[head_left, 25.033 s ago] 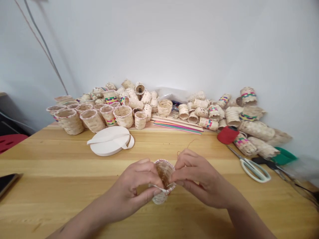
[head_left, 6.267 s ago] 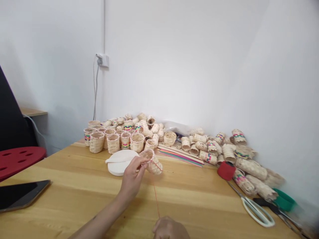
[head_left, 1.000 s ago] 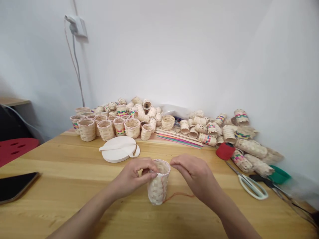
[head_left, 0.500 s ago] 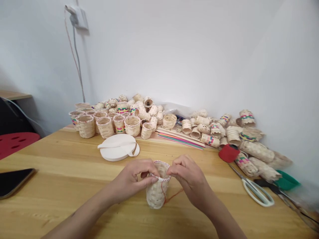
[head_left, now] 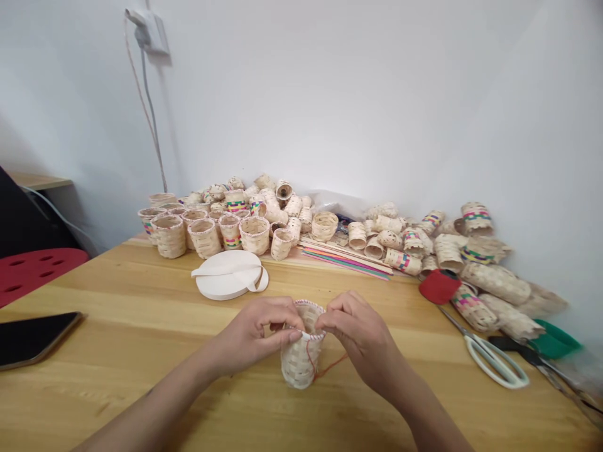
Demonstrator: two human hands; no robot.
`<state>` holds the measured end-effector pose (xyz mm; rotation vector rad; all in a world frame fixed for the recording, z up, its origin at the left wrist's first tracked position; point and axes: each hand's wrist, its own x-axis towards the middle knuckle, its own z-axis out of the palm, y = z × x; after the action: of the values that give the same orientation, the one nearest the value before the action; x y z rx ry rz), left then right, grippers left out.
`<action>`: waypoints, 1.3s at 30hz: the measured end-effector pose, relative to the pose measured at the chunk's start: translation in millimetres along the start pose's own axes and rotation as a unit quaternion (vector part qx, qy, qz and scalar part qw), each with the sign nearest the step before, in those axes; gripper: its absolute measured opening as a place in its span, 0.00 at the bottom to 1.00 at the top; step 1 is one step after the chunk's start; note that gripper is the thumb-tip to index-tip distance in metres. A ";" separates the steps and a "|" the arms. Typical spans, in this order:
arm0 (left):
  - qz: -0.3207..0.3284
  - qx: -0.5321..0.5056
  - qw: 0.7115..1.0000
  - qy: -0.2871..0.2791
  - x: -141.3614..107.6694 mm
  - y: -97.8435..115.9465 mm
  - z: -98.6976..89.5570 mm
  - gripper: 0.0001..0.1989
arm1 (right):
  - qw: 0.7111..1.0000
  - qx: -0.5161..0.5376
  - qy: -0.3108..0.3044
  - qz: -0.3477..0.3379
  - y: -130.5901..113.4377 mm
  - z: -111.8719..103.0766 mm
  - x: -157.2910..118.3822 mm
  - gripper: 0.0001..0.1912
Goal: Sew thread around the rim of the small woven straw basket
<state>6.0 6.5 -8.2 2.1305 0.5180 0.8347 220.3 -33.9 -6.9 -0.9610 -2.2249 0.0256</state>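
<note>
A small woven bamboo basket (head_left: 298, 365) stands in front of me, tilted slightly, its rim bound in white tape with red stitching. My left hand (head_left: 268, 329) pinches the left front of that rim between thumb and fingers. At the rim's right side is my right hand (head_left: 354, 329), its fingers pinched together at the edge; what lies between the fingertips is hidden. Orange-red thread (head_left: 330, 366) leaves the front of the rim, loops down beside the basket and passes under my right hand.
Beyond the hands lies a roll of white tape (head_left: 226, 285). Several finished baskets (head_left: 169, 238) stand at the back left, with more woven pieces (head_left: 452, 251) heaped along the wall. Coloured strips (head_left: 346, 263) lie between. Scissors (head_left: 494, 358) are at right, a phone (head_left: 38, 339) at left.
The view has shifted a little, so everything sits slightly farther right. Both hands keep nearly the same hold at the basket rim.
</note>
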 end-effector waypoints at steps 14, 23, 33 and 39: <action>0.008 0.004 1.000 -0.017 -0.2 0.4 -0.4 0.12 | 1.000 0.023 -0.016 -0.006 -4.1 -3.8 4.6 0.14; 0.012 0.031 0.999 -0.023 0.1 -3.1 0.8 0.15 | 0.996 0.041 -0.075 -0.003 -7.1 -5.6 11.5 0.13; 0.027 0.030 0.999 0.005 0.6 -5.2 2.9 0.12 | 0.987 0.071 -0.086 0.116 -12.1 -17.2 17.7 0.08; 0.030 0.039 0.999 0.017 0.8 -4.3 4.5 0.12 | 0.986 0.070 -0.089 0.125 -17.8 -17.4 20.6 0.07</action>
<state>9.4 7.3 -13.5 2.2157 0.5143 0.8976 209.8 -37.8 23.5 -1.1912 -2.2134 0.3908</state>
